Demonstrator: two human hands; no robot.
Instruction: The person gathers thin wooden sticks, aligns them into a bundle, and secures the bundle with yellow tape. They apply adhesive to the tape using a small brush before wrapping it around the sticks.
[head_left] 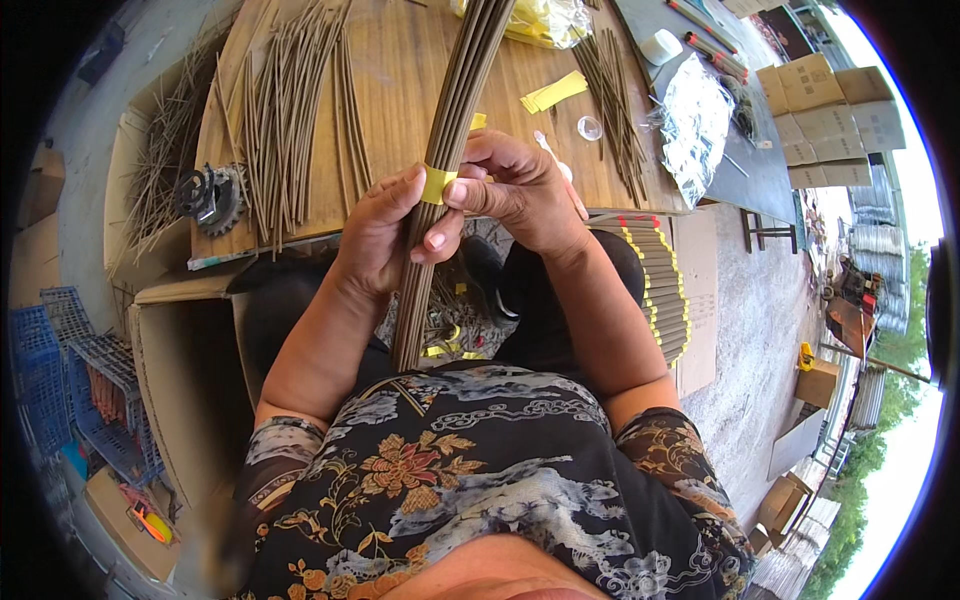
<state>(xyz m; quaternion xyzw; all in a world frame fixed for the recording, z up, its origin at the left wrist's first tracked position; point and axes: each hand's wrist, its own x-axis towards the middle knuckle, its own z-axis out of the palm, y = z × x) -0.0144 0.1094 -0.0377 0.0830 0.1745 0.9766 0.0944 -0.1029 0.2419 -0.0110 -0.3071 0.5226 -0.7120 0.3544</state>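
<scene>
A long bundle of thin brown sticks, like incense sticks [468, 85], slants across the table edge between my hands. My left hand [372, 230] is wrapped round it below the middle, its thumb against a yellow paper band [439, 186]. With fingers and thumb pinched, my right hand [522, 192] presses the band's right side against the sticks. The band goes around the front of the bundle; its back is hidden. Just beyond my right hand lies a thin white-and-red tool [574, 196], partly covered by the hand.
Loose sticks [295, 120] and a dark toothed metal wheel [222, 205] lie on the wooden table [395, 60]. Yellow paper strips [553, 92] and a small clear dish [590, 128] are to the right. Banded bundles [660, 290] are stacked below; an open carton [190, 370] stands left.
</scene>
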